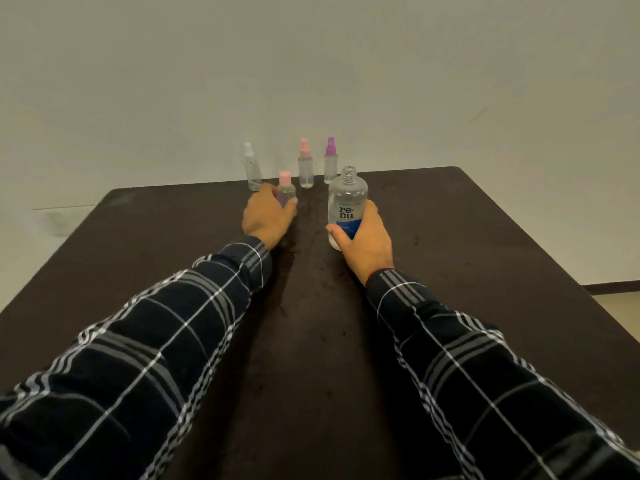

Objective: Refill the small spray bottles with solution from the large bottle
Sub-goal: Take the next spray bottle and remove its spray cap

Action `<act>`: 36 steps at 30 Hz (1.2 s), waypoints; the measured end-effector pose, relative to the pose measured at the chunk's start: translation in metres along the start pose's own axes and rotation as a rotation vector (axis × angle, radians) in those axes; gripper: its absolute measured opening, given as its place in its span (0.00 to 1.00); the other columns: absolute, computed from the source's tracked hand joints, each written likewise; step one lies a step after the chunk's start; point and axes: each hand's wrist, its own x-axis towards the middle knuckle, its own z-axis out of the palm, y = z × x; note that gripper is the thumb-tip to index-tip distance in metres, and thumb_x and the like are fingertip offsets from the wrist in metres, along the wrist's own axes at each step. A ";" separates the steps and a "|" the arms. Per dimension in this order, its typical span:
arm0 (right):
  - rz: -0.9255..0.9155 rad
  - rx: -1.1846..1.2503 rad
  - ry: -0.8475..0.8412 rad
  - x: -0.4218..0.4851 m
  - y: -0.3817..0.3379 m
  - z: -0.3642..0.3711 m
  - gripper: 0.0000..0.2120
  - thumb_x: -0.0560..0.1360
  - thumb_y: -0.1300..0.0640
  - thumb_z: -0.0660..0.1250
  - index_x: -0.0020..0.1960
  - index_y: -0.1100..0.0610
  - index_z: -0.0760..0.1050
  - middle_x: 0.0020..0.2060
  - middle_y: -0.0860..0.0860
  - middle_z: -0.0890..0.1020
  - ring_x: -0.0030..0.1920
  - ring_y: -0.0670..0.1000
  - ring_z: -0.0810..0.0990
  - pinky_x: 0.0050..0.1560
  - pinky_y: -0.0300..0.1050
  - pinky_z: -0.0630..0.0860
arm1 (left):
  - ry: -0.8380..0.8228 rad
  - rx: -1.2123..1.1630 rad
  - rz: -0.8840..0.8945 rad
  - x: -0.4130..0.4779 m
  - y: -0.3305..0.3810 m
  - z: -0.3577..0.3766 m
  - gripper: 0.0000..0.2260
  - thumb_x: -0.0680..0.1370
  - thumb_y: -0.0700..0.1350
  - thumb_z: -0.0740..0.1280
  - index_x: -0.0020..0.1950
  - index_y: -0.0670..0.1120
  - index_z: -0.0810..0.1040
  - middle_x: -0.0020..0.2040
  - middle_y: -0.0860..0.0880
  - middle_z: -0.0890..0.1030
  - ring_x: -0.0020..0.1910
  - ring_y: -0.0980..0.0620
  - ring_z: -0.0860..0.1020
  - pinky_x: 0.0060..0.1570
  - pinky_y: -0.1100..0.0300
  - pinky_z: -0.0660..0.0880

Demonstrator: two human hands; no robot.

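The large clear bottle (347, 199) with a "re-nu" label stands upright on the dark table (485, 237), its neck uncapped. My right hand (365, 239) is wrapped around its lower half. My left hand (268, 216) grips a small bottle with a pink cap (286, 187), also upright on the table. Behind them, near the table's far edge, stand three small spray bottles: one with a white top (251, 168), one with a pink top (305, 166) and one with a purple top (330, 161).
A plain pale wall rises right behind the table's far edge. The table's right edge drops off to a light floor (620, 306) with a dark skirting strip. My checked sleeves lie across the near part of the tabletop.
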 end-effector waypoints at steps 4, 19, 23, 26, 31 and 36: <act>0.066 -0.052 -0.088 0.001 -0.008 -0.009 0.35 0.72 0.48 0.75 0.71 0.55 0.62 0.66 0.53 0.75 0.66 0.56 0.75 0.66 0.54 0.73 | -0.024 0.030 0.025 -0.050 -0.008 -0.032 0.18 0.75 0.61 0.70 0.58 0.51 0.76 0.52 0.50 0.79 0.49 0.49 0.79 0.48 0.51 0.79; -0.146 -0.031 -0.140 -0.064 -0.046 0.003 0.12 0.78 0.55 0.68 0.60 0.55 0.80 0.52 0.49 0.83 0.51 0.46 0.79 0.58 0.44 0.77 | -0.168 0.037 0.101 -0.124 -0.006 -0.074 0.18 0.74 0.59 0.72 0.60 0.53 0.75 0.52 0.55 0.81 0.51 0.53 0.80 0.53 0.52 0.79; -0.126 0.049 -0.207 -0.062 -0.051 0.015 0.16 0.77 0.54 0.71 0.63 0.55 0.78 0.52 0.49 0.81 0.52 0.45 0.79 0.43 0.30 0.73 | -0.178 0.038 0.130 -0.131 -0.010 -0.070 0.19 0.76 0.56 0.71 0.65 0.55 0.74 0.54 0.54 0.82 0.53 0.51 0.81 0.54 0.51 0.79; -0.112 0.088 -0.196 -0.060 -0.053 0.022 0.15 0.75 0.53 0.73 0.60 0.55 0.78 0.51 0.49 0.81 0.49 0.44 0.79 0.32 0.26 0.71 | -0.182 0.077 0.110 -0.129 -0.008 -0.072 0.19 0.76 0.57 0.71 0.65 0.56 0.74 0.53 0.54 0.83 0.52 0.51 0.81 0.54 0.49 0.80; -0.036 0.098 -0.135 -0.052 -0.060 0.034 0.15 0.73 0.47 0.75 0.54 0.53 0.77 0.46 0.48 0.81 0.42 0.43 0.78 0.33 0.31 0.70 | -0.204 0.081 0.095 -0.126 -0.008 -0.070 0.15 0.76 0.55 0.71 0.60 0.55 0.74 0.50 0.54 0.81 0.49 0.52 0.80 0.54 0.48 0.80; -0.064 0.028 -0.102 -0.044 -0.058 0.044 0.10 0.75 0.48 0.72 0.52 0.50 0.77 0.45 0.48 0.80 0.46 0.47 0.79 0.50 0.47 0.81 | -0.195 0.048 0.099 -0.125 -0.011 -0.067 0.16 0.76 0.56 0.71 0.62 0.55 0.73 0.51 0.55 0.81 0.50 0.54 0.80 0.55 0.48 0.79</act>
